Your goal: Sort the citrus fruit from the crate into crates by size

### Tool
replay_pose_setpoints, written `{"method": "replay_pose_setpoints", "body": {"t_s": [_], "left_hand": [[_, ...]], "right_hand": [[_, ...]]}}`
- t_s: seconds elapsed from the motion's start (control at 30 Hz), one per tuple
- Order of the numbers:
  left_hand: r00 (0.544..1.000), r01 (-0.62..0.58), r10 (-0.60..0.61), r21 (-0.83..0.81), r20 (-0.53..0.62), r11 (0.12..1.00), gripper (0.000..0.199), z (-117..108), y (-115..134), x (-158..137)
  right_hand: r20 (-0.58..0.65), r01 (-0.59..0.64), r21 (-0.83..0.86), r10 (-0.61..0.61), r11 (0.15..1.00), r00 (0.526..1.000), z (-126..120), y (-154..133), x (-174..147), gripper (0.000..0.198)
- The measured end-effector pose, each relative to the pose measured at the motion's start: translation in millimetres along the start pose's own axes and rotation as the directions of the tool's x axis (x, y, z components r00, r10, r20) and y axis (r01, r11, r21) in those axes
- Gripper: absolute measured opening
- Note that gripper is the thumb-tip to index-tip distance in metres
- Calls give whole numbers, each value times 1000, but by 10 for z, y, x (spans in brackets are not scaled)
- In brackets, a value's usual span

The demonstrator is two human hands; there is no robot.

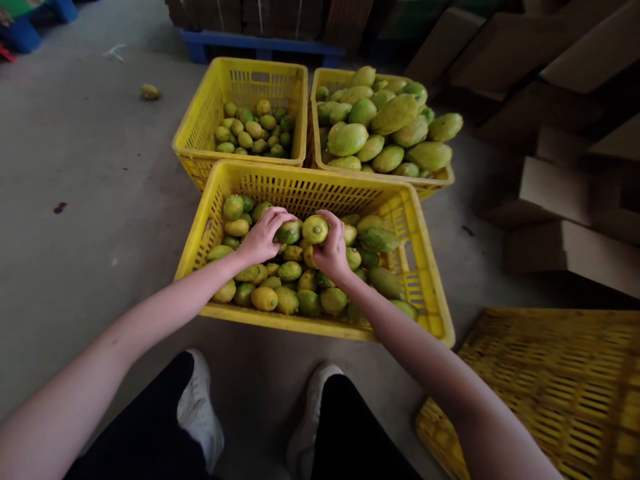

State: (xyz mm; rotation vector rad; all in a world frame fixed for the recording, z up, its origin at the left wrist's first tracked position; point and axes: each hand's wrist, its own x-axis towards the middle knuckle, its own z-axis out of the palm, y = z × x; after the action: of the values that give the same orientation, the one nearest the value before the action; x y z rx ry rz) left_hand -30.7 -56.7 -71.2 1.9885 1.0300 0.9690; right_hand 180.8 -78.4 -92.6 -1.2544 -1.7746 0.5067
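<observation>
My left hand [267, 235] is closed around a green oval fruit [289, 232] above the front yellow crate [320, 181]. Close beside it, my right hand [332, 245] grips a round-ended yellow-green fruit [315, 229], its stem-scar end facing up. Under both hands lies a layer of loose yellow and green fruit [289, 271], shaped like lemons or small papayas. Longer green fruit [386, 283] lie along the crate's right side. My fingers partly cover both held fruits.
Behind stand a yellow crate of small fruit [240, 75] and another heaped with large elongated fruit [397, 113]. One fruit [149, 92] lies on the floor at left. Cardboard boxes [555, 187] crowd the right, above an overturned-looking yellow crate [550, 380]. A blue pallet [260, 47] stands behind.
</observation>
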Motion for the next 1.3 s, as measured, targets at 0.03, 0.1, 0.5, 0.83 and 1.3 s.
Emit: {"method": "replay_pose_setpoints", "body": {"t_s": [0.03, 0.1, 0.5, 0.83, 1.3], "left_hand": [[1000, -5, 5, 4, -1, 1000, 55, 2, -3, -1], [1000, -15, 15, 8, -7, 1000, 55, 6, -10, -4], [993, -78, 88, 131, -73, 988, 58, 23, -215, 24], [963, 259, -267, -415, 38, 872, 74, 7, -245, 96], [890, 431, -433, -578, 144, 693, 74, 49, 0, 72]], "right_hand": [[1, 6, -12, -6, 1000, 1000, -1, 1, 1, 69], [4, 4, -27, -4, 1000, 1000, -5, -3, 3, 69], [82, -213, 144, 203, 966, 976, 12, -9, 46, 74], [427, -687, 626, 575, 368, 698, -110, -212, 140, 51], [495, -765, 620, 670, 174, 554, -100, -307, 225, 6]]}}
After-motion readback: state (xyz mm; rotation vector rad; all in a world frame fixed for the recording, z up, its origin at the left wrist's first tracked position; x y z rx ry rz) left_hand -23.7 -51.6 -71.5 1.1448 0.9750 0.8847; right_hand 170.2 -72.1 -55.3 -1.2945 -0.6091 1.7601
